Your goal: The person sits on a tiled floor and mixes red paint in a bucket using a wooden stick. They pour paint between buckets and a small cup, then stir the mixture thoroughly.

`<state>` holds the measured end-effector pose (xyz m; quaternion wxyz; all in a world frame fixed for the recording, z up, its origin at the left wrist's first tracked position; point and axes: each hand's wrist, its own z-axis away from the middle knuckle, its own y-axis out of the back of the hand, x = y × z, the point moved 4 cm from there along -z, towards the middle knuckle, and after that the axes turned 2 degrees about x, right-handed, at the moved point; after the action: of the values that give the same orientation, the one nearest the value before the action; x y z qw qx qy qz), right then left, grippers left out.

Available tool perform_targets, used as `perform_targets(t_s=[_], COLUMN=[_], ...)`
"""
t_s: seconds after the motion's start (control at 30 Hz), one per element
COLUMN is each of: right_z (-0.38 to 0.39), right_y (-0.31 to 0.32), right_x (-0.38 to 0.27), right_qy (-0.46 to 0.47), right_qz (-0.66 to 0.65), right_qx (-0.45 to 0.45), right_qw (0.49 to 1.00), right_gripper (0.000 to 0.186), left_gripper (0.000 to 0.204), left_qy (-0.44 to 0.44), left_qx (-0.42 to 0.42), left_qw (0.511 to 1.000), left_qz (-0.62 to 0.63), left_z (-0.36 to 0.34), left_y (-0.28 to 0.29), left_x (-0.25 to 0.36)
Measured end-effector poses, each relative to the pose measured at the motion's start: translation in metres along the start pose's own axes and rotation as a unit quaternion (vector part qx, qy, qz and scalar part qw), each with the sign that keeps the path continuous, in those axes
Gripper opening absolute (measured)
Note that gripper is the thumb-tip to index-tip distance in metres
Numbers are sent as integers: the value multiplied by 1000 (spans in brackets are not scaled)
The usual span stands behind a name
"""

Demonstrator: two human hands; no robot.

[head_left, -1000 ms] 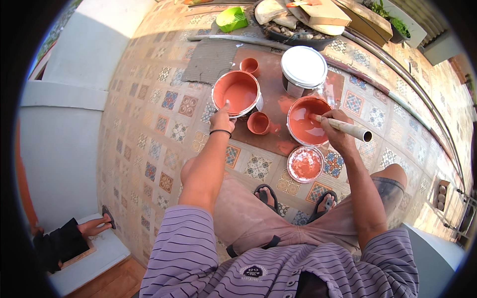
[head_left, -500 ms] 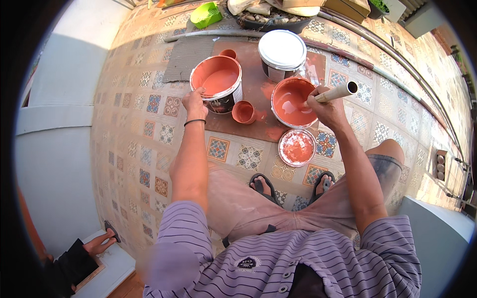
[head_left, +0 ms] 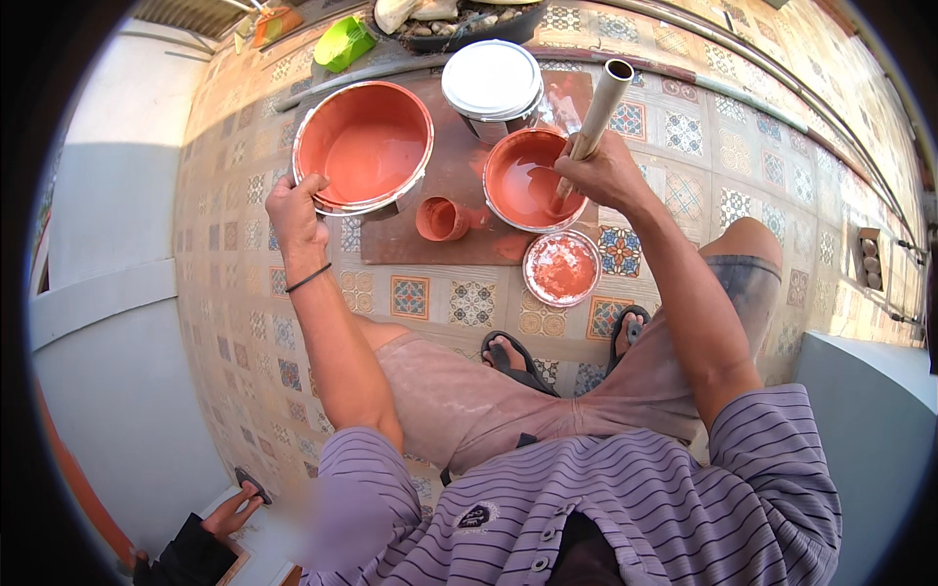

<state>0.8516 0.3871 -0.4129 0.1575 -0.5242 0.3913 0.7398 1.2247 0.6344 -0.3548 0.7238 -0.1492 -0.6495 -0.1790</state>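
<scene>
My left hand is closed on the rim of a large paint bucket with orange-red paint inside, its thumb over the edge. The bucket looks lifted and leans so its mouth faces me. In my right hand is a pale hollow pipe, its lower end down in a second paint bucket with the same paint. Between the two buckets, a small paint-coated cup rests on a brown board. A round, paint-smeared lid with a white rim lies in front of the second bucket.
A bucket with a white lid stands behind. Farther back are a green plastic container, a dark basin of stones and long pipes along the tiled floor. Another person's leg shows at lower left.
My left hand has moved left with its bucket, which now appears larger and tilted toward me. The pipe in my right hand has swung more upright. The whole view has shifted slightly.
</scene>
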Motion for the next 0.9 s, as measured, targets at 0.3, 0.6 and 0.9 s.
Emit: perform_targets(t_s=[0.3, 0.6, 0.9], right_z=[-2, 8, 2], right_y=[12, -7, 19], right_x=[0, 2, 5], right_qy=[44, -10, 16], right_qz=[77, -51, 102], right_qx=[76, 22, 60], right_qw=[993, 998, 993], right_gripper=[19, 25, 24], left_gripper=[20, 19, 14], left_qy=[22, -12, -112], left_qx=[-94, -136, -97], left_qw=[993, 977, 930], left_qz=[-71, -162, -335], left_z=[38, 50, 52], left_y=[-47, -88, -111], left_x=[13, 16, 37])
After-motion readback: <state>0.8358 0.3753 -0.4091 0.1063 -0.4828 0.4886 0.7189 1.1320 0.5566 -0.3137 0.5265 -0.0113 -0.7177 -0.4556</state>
